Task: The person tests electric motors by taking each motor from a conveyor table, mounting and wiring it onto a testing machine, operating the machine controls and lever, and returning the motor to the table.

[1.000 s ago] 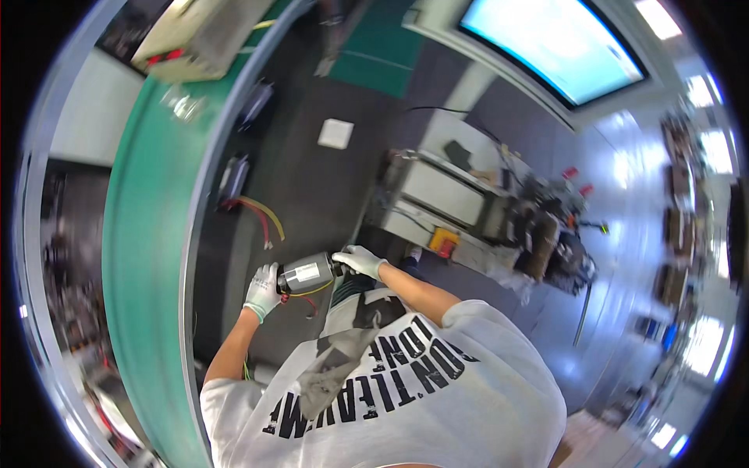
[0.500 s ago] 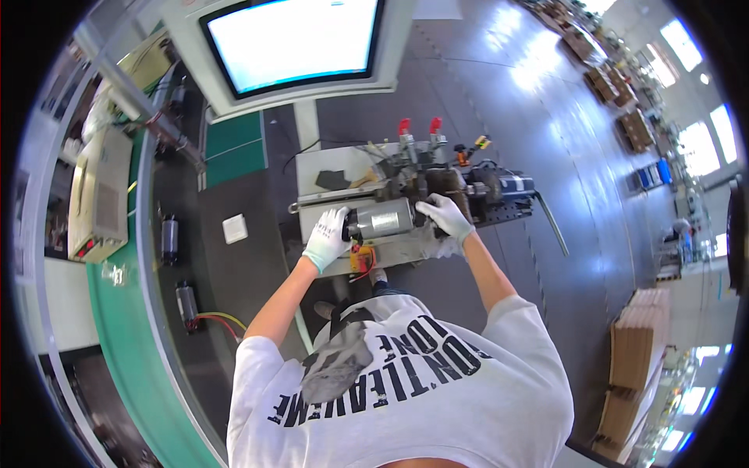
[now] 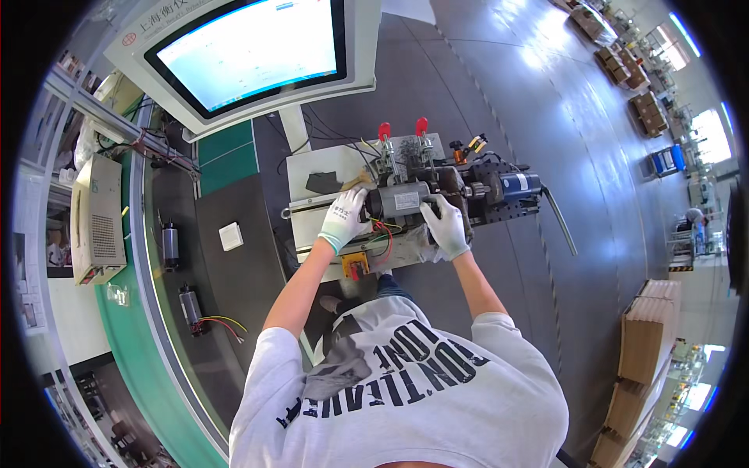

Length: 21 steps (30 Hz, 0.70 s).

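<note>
A grey cylindrical electric motor [image 3: 399, 200] with a white label lies level in the metal test fixture [image 3: 312, 212], below its red-tipped toggle clamps [image 3: 422, 127]. My left hand [image 3: 346, 216], in a white glove, grips the motor's dark left end. At its right end my gloved right hand [image 3: 448, 226] is closed on the edge, some fingertips hidden. Red and yellow-green wires [image 3: 384, 228] hang from the motor's left end. To its right sits a larger dark motor unit [image 3: 509, 187] with a coupling.
A monitor [image 3: 257, 54] stands beyond the fixture. An orange-yellow switch block [image 3: 356, 265] is on the fixture's near edge. At left, two dark motors [image 3: 189, 308] and a white square [image 3: 230, 236] lie beside the green conveyor [image 3: 148, 351]. A metal bar [image 3: 559, 222] juts out at right.
Both hands have carried the motor away from me and slightly right, in under the clamps. Its wires now show below it. The view has also shifted.
</note>
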Each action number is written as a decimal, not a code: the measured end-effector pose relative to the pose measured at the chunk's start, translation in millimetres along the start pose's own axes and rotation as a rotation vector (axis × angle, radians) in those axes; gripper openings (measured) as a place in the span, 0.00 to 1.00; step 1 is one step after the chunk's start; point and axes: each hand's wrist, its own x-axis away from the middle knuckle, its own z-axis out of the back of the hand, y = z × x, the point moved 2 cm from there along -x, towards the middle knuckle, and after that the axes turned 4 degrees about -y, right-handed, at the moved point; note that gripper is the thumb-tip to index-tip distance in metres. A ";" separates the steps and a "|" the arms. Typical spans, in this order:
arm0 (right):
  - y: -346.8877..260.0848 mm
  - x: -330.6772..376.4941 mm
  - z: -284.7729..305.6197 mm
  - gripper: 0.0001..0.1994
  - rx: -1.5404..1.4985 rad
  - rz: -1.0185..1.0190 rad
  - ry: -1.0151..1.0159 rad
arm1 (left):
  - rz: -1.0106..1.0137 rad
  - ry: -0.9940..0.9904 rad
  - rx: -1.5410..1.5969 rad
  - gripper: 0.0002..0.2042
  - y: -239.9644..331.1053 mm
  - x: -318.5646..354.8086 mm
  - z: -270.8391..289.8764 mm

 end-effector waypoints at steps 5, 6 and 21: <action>-102.4 -37.1 54.8 0.09 0.011 0.328 0.158 | 0.009 0.036 -0.032 0.39 -2.8 8.1 -6.9; -115.7 -58.6 64.5 0.10 0.040 0.282 0.139 | 0.013 0.062 -0.020 0.39 -4.1 11.0 -8.3; -78.4 -250.0 -47.3 0.42 0.279 -0.117 -0.888 | 0.890 0.510 0.185 0.24 -7.4 317.1 2.7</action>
